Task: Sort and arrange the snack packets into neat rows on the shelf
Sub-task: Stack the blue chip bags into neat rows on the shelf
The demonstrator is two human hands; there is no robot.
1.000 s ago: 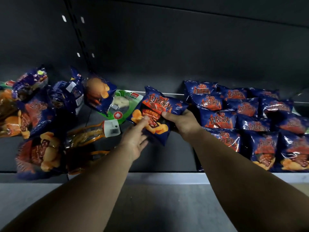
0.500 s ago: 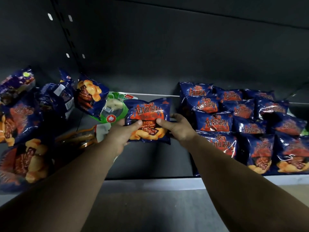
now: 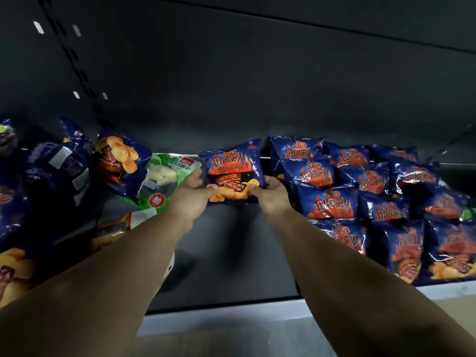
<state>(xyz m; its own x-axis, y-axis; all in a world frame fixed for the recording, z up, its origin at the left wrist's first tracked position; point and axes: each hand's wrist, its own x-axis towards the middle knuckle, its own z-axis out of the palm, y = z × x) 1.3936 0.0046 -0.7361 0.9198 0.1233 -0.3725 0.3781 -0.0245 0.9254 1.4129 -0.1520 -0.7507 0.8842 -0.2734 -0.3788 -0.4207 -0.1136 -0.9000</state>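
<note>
A blue barbecue chip packet stands upright near the back of the dark shelf, just left of the arranged packets. My left hand grips its lower left corner, thumb on the front. My right hand grips its lower right corner the same way. To the right, several matching blue packets lie in overlapping rows that reach the shelf's front edge.
A green packet leans just left of the held one. Further left, a loose jumble of blue packets and an orange-fronted packet lies on the shelf. The shelf's grey front lip runs below my arms.
Both hands turned the packet from tilted to upright and carried it back and to the right, next to the arranged rows. The view has moved closer to the shelf.
</note>
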